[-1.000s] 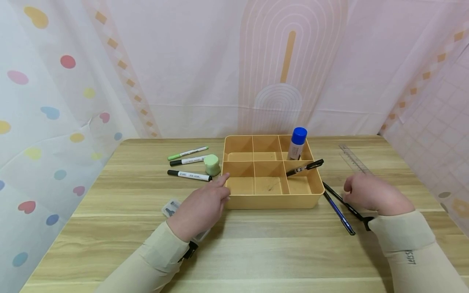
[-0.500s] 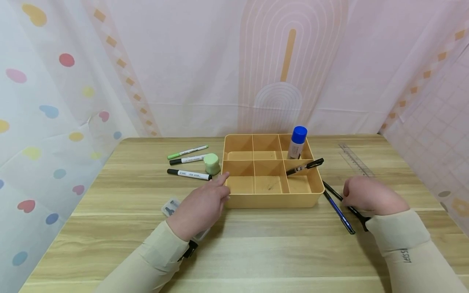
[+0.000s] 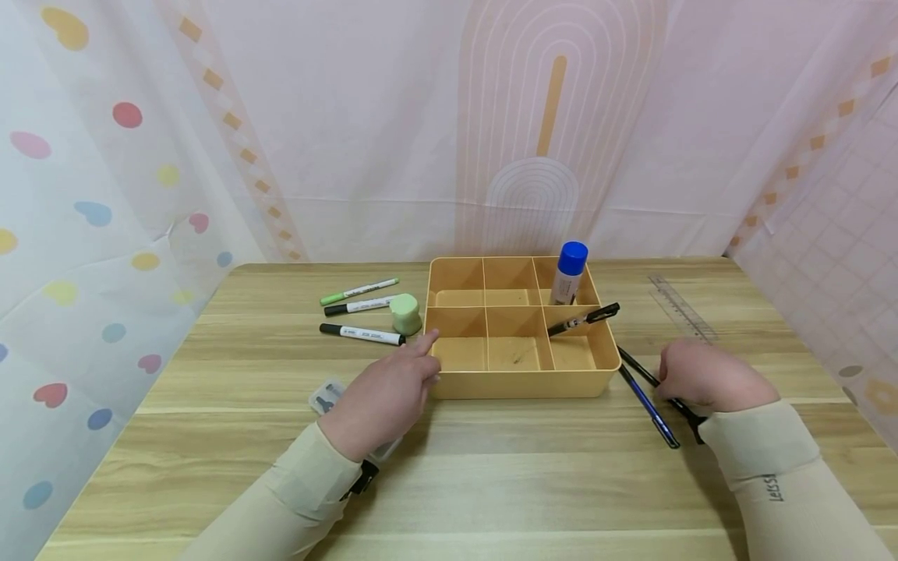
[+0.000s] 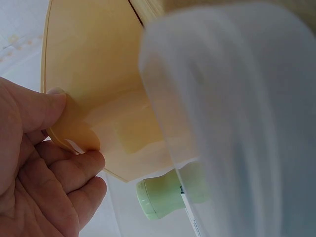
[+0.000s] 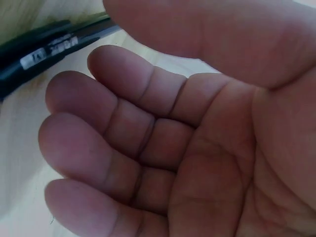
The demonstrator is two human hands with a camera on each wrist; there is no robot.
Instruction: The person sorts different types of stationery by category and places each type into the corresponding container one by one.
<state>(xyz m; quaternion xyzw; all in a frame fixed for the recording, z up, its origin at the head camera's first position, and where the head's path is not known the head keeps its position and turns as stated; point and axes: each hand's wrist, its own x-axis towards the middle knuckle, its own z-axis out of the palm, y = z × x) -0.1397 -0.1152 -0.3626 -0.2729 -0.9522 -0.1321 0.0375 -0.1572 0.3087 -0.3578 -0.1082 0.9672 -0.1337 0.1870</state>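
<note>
My left hand (image 3: 382,397) holds the near left corner of a yellow-orange storage box (image 3: 519,385) with six compartments. In the left wrist view, the thumb (image 4: 57,106) lies on one side of its wall and the curled fingers on the other. My right hand (image 3: 715,378) is low over a long black pen-like thing (image 3: 634,365) on the table, right of the box. In the right wrist view its fingers are loosely bent, and the black thing (image 5: 39,54), with white lettering, passes just beyond the fingertips, with table showing between. A blue pen (image 3: 648,405) lies alongside.
A blue-capped glue stick (image 3: 570,273) and a black pen (image 3: 584,319) stand in the box. Left lie a green marker (image 3: 359,291), black-capped markers (image 3: 362,334) and a pale green waisted thing (image 3: 405,315). A clear case (image 3: 326,396) is under the left hand; a ruler (image 3: 679,308) lies right.
My right hand has shifted slightly left and lower toward the black pen-like thing. The left hand stays at the box corner.
</note>
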